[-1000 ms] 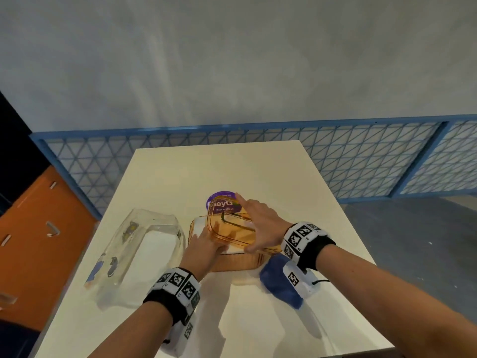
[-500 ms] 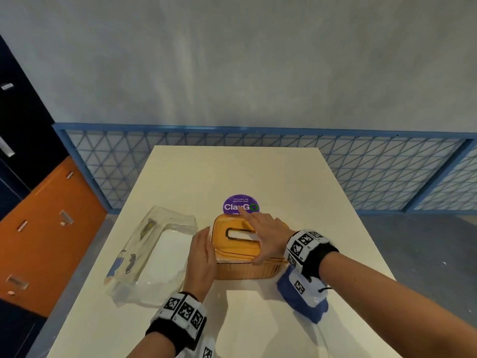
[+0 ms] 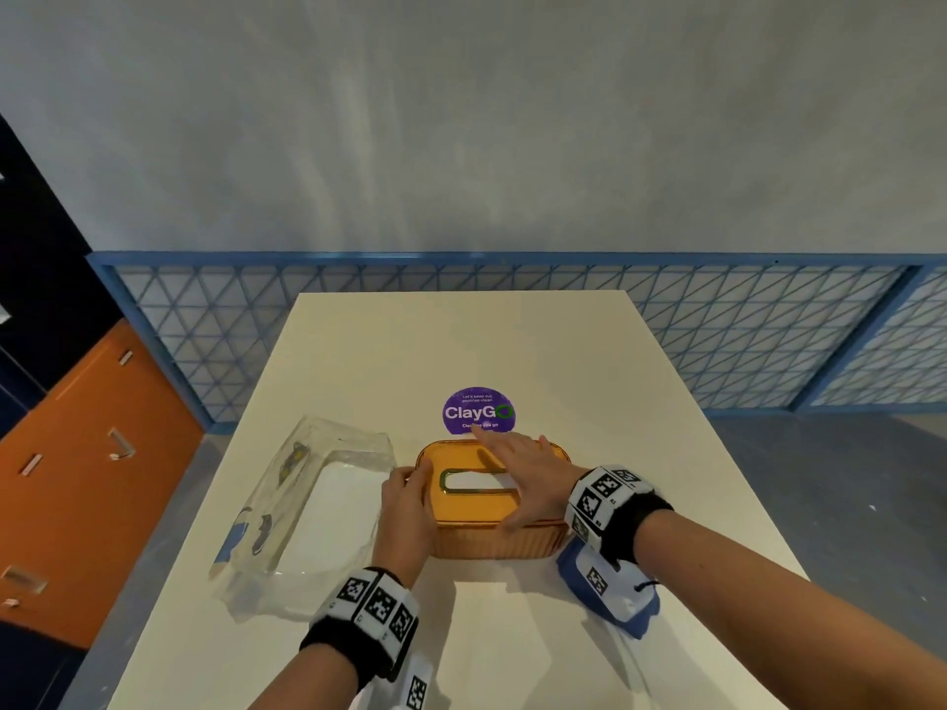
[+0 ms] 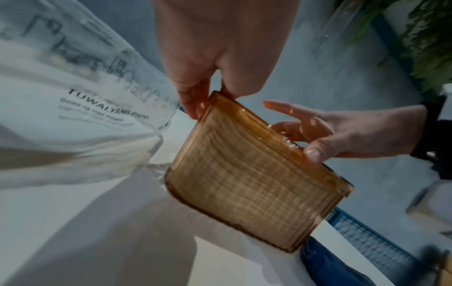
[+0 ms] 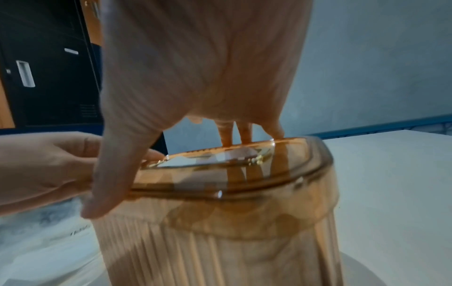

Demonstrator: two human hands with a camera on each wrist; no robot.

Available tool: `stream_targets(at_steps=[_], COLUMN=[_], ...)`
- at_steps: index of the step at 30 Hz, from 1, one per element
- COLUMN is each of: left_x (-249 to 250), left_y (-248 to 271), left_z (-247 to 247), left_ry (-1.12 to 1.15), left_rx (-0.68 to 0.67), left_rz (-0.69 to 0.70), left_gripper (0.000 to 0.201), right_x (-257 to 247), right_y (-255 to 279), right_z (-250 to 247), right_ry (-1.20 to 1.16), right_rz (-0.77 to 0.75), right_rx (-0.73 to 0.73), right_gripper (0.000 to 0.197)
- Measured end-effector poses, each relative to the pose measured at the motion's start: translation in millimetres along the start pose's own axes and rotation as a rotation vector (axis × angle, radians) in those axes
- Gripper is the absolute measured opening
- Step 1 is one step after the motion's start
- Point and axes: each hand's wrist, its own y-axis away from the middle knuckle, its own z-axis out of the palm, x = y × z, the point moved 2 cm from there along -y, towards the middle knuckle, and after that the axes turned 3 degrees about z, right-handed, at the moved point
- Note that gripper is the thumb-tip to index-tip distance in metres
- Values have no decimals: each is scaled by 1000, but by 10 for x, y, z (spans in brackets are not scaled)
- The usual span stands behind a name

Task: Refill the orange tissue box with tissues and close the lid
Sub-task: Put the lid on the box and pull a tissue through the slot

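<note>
The orange tissue box stands mid-table with its ribbed wall toward me. Its orange lid lies flat on top, and white tissue shows through the slot. My right hand lies on the lid with straight fingers pressing its far part and the thumb over the near rim. My left hand grips the box's left end, thumb on the lid edge. The lid looks seated all round; a latch is not visible.
A clear plastic tissue wrapper lies left of the box, touching my left hand. A purple round sticker is on the table just behind the box. The white table ends at a blue mesh fence; orange cabinets stand left.
The lid, tilted up over the box a second ago, now lies flat on it. My right hand came down with it and my left hand moved onto the box's left end.
</note>
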Motion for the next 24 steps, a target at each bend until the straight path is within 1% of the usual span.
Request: stream_targets(at_steps=[2, 4, 5, 7, 9, 12, 16, 20, 24], left_x=[77, 191, 259, 362, 418, 468, 488, 472, 470], left_y=[10, -3, -16, -70, -139, -206, -226, -221, -194], left_z=[-48, -55, -42, 5, 47, 66, 49, 55, 35], left_ry=[-166, -316, -361, -456, -549, -636, -709, -716, -684], left_rx=[34, 44, 19, -62, -118, -152, -168, -200, -252], left_rz=[76, 197, 243, 286, 287, 278, 311, 338, 368], left_gripper=[31, 28, 28, 26, 24, 24, 23, 24, 23], right_x=[73, 198, 247, 281, 255, 220, 222, 213, 154], right_y=[49, 109, 145, 191, 209, 201, 192, 186, 154], right_z=[-82, -160, -184, -187, -143, -91, -70, -64, -55], right_ry=[-187, -301, -274, -135, -85, -112, -65, -58, -57], right_rz=[42, 136, 180, 228, 253, 277, 276, 272, 217], right_rx=[44, 167, 215, 241, 210, 192, 208, 228, 233], right_gripper=[110, 88, 73, 46, 34, 29, 23, 23, 27])
